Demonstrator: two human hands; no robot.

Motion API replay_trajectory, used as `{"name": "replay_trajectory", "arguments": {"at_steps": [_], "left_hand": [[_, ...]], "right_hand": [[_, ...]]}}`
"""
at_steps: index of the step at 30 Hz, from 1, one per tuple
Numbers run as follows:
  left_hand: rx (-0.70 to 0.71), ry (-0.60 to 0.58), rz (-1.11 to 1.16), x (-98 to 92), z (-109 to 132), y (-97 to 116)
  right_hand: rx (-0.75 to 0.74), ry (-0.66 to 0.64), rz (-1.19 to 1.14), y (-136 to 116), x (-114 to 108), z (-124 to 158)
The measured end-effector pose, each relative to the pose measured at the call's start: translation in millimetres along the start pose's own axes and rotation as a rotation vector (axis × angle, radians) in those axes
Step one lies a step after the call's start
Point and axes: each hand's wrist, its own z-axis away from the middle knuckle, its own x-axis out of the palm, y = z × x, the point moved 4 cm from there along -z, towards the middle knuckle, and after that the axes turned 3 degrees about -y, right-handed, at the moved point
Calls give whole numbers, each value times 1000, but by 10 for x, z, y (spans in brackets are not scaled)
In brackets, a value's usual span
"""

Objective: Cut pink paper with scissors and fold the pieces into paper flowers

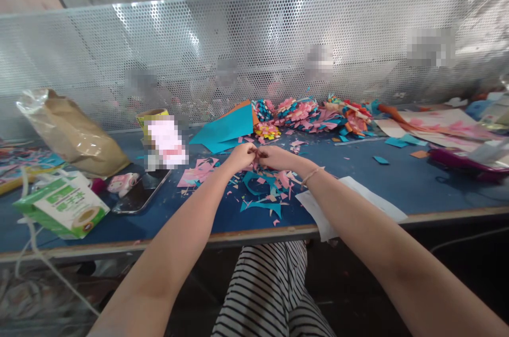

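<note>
My left hand (240, 156) and my right hand (274, 157) meet above the middle of the blue table (397, 183). Both have their fingers pinched together on a small piece of paper between them, too small to make out. Under and around the hands lie pink and teal paper scraps (260, 191). Beyond them a folded teal sheet (226, 130) rests beside a row of finished multicoloured paper flowers (306, 113). A thin bracelet circles my right wrist.
At left sit a green and white carton (63, 209), a phone (141, 193), a brown plastic-wrapped bag (73, 132) and a white cable. A white sheet (350, 204) overhangs the front edge. Papers and a purple object (461, 162) fill the right. A perforated metal screen (254, 50) backs the table.
</note>
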Motion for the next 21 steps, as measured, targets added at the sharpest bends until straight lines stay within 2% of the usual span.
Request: {"name": "replay_trajectory", "arguments": {"at_steps": [9, 21], "left_hand": [[-22, -3, -29, 8, 24, 31], [29, 12, -70, 13, 6, 4]], "right_hand": [[6, -20, 20, 2, 2, 8], [25, -25, 35, -1, -4, 17]]}}
